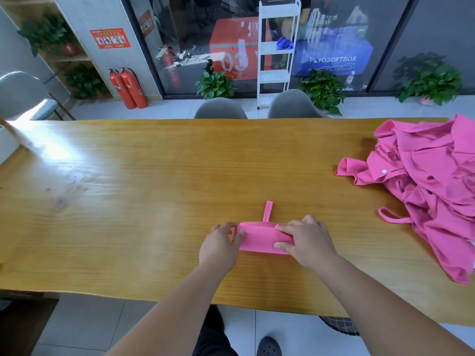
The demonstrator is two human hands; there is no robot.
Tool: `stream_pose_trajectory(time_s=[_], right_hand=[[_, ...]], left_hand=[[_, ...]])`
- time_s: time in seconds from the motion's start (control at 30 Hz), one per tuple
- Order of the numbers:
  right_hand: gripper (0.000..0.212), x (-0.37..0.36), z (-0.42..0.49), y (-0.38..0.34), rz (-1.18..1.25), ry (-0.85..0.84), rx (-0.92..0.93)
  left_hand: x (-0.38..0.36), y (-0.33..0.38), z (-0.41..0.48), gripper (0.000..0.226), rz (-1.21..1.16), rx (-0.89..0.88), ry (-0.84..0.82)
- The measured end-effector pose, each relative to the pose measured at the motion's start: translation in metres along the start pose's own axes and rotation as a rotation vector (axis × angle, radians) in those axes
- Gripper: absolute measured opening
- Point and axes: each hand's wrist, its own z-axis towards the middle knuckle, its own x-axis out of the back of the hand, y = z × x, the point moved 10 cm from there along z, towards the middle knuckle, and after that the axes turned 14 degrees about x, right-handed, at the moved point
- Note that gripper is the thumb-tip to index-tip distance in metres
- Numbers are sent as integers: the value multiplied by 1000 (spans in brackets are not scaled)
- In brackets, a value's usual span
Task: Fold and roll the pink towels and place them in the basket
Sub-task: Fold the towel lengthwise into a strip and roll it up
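Light bright, even, diffuse. Strong white glare at the far-left end of the bench; grain washed out there. Only faint, soft shadows by my left hand and right hand. Glass wall behind the bench full of reflections. Bench edges bow: wide-angle distortion.

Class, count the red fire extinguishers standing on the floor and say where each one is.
2. The left fire extinguisher and the right fire extinguisher stand side by side beside the grey pillar. A red shape in the glass may be a reflection.
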Motion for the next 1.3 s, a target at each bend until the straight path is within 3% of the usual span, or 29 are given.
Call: stream_pose_trajectory(time_s=[0.17,0.37,0.47,0.57,0.67,0.8,1.07,1.27,1.3], right_hand=[[60,-7,-2,1,97,31,-187],[59,-20,-11,-18,223,104,-282],[54,-34,-14,-29,352,77,-320],[49,-50,-11,-46,525,7,-234],[28,-47,-14,-46,654,-8,-178],[24,-21,-21,-11,472,137,-268],[41,-29,-5,-8,164,-25,-121],[3,-34,-1,-9,183,-13,-117],[8,-33,-2,-6,239,5,-131]], left_hand=[[-21,-3,-16,73,-216,68,-78],[-38,10,-20,84,-424,181,-234],[-33,13,-12,84,-332,173,-165],[-23,18,0,80,-161,106,-133],[-10,28,5,76,-18,16,-139],[-4,32,6,73,44,-39,-141],[-9,28,-4,71,-1,-31,-160],[-18,20,0,79,-45,27,-209],[-19,20,1,81,-52,42,-215]])
